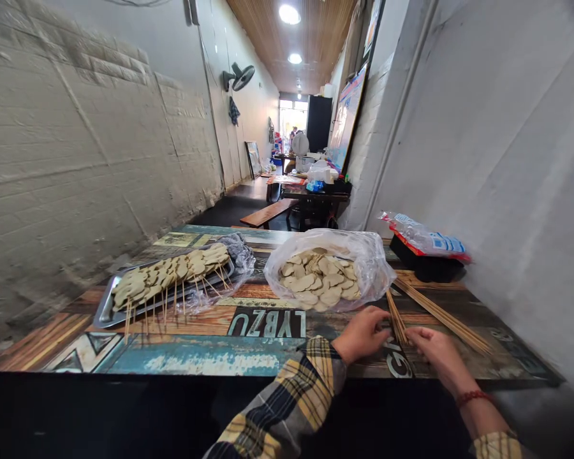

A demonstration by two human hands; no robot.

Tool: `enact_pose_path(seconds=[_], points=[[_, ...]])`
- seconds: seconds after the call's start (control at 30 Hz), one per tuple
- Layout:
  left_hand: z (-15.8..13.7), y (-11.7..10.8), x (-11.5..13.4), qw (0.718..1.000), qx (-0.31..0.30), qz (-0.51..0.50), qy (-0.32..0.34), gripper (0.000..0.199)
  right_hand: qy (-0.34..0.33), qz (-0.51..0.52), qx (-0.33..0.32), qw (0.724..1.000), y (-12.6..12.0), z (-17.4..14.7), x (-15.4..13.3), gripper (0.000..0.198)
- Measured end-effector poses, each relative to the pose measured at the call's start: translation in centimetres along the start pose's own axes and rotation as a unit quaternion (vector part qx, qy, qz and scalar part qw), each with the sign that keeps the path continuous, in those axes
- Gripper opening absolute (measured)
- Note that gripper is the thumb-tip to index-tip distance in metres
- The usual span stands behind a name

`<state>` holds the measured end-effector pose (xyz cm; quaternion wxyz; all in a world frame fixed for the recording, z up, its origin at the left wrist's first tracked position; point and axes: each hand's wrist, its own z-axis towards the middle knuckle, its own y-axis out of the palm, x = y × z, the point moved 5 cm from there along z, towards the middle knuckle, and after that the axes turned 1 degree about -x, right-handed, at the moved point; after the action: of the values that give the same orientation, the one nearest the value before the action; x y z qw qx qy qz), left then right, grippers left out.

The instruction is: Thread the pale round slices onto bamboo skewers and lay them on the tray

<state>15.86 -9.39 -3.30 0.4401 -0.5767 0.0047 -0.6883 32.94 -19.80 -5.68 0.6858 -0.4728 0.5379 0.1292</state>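
My left hand is just in front of the plastic bag, its fingers curled beside a small bundle of bamboo skewers; what they hold, if anything, is hidden. My right hand pinches at the near end of that same bundle, thumb and forefinger together. The clear plastic bag stands open, with many pale flat slices inside. At the left, a metal tray bears skewered slices in a long overlapping row, sticks pointing towards me. More loose skewers lie to the right of my hands.
A black container with red-edged plastic packaging stands by the right wall. Crumpled plastic wrap and grey cloth lie beside the tray. Beyond the patterned table are a wooden bench and another cluttered table. Walls flank both sides.
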Motion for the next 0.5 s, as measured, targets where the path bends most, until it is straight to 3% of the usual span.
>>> enact_pose_path(seconds=[0.1, 0.23, 0.5], points=[[0.0, 1.8, 0.7, 0.994, -0.064, 0.06, 0.067, 0.061, 0.05, 0.095, -0.03, 0.994, 1.0, -1.0, 0.3, 0.025], [-0.3, 2.2, 0.6, 0.979, -0.119, 0.153, 0.054, 0.064, 0.084, 0.164, -0.064, 0.981, 1.7, -2.6, 0.1, 0.02], [-0.7, 2.2, 1.7, 0.966, -0.121, 0.222, 0.05, 0.064, 0.092, 0.255, -0.068, 0.96, 1.7, -5.6, 0.0, 0.026]])
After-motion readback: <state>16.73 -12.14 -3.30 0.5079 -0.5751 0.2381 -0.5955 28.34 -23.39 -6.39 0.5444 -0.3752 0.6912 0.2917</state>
